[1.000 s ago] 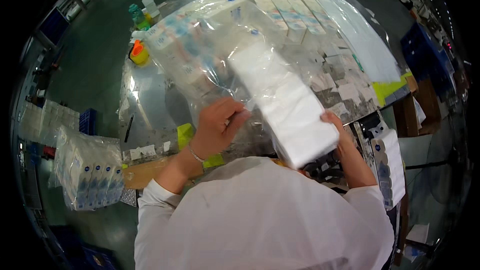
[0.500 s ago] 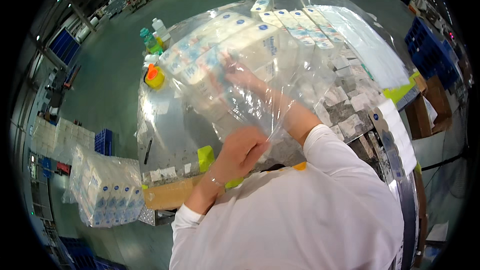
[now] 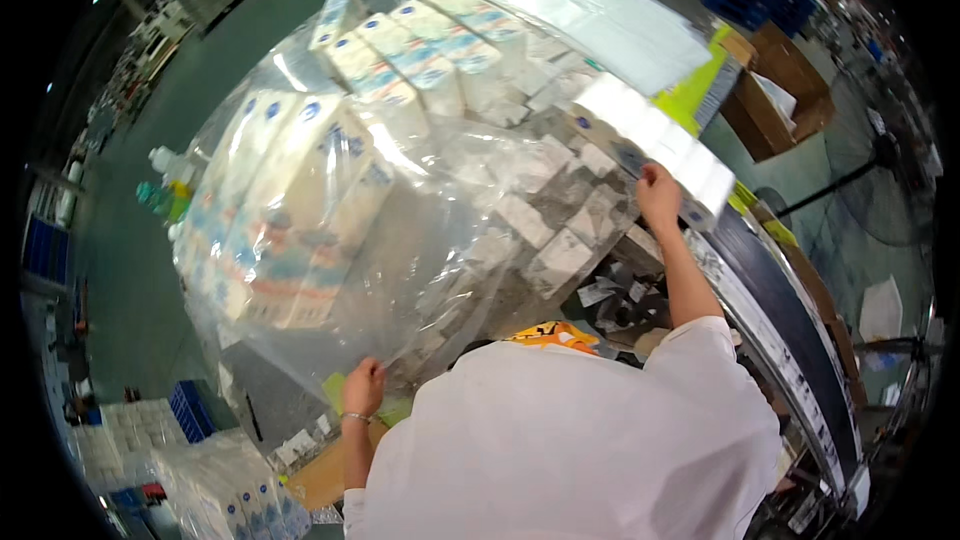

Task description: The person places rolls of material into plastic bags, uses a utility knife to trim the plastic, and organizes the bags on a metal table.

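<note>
A large clear plastic bag (image 3: 400,270) spreads over the worktable, loose and wrinkled. Inside its left part sit several tall white packs with pale blue and red print (image 3: 290,200), which look like tissue packs. My left hand (image 3: 362,387) is closed at the bag's near edge, fingers pinched on the film. Out at the right, my right hand (image 3: 657,198) has its fingers curled against the near side of a long white tissue pack (image 3: 655,145). Whether it grips that pack is not plain. More printed packs (image 3: 410,50) stand in a row at the far side.
A stack of flat clear bags (image 3: 590,15) lies at the far right of the table. Beyond it stands an open cardboard box (image 3: 780,90). A dark conveyor belt (image 3: 770,285) runs along my right. Bottles (image 3: 170,185) stand at the left edge, and wrapped packs (image 3: 235,490) sit low at left.
My right hand has come out from over the bagged packs and moved right to the long white pack. My left hand has moved left with the bag's edge. The view has turned right.
</note>
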{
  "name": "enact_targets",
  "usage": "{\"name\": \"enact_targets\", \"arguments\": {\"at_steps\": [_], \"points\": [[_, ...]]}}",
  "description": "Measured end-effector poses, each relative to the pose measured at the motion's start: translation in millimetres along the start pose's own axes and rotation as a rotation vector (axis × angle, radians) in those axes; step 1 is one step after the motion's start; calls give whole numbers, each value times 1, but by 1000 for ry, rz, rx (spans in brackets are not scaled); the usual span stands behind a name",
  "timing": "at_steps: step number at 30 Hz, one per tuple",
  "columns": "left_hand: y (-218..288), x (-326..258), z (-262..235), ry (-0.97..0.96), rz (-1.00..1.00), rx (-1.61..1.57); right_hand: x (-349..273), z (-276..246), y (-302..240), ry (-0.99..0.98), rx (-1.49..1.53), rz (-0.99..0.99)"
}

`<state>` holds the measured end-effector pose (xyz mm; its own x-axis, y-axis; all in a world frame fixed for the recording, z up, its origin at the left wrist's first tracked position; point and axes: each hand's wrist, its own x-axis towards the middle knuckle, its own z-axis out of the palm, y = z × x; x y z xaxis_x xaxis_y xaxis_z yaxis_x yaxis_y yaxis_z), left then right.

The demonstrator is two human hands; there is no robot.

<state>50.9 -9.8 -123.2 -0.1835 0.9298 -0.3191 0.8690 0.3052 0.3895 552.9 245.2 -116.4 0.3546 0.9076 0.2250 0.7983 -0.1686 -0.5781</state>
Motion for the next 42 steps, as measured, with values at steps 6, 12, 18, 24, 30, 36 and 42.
{"name": "enact_targets", "arguments": {"at_steps": [6,12,18,24,30,36,42], "points": [[92,24,-39,-239,89,176,103,-46,93,257,-300,43],[229,73,-37,-403,457,-332,124,-29,47,-527,-371,32],[296,163,37,-479,311,-628,76,17,20,-1000,234,124],[286,194,77,-418,-9,-857,21,108,27,-132,618,184],[309,161,39,-488,60,-853,7,50,-14,-470,1353,694],[328,126,14,-414,315,-1034,-3,1,-20,-801,1578,758],[321,109,11,-586,163,-1378,-40,-32,-42,-654,1544,656]]}}
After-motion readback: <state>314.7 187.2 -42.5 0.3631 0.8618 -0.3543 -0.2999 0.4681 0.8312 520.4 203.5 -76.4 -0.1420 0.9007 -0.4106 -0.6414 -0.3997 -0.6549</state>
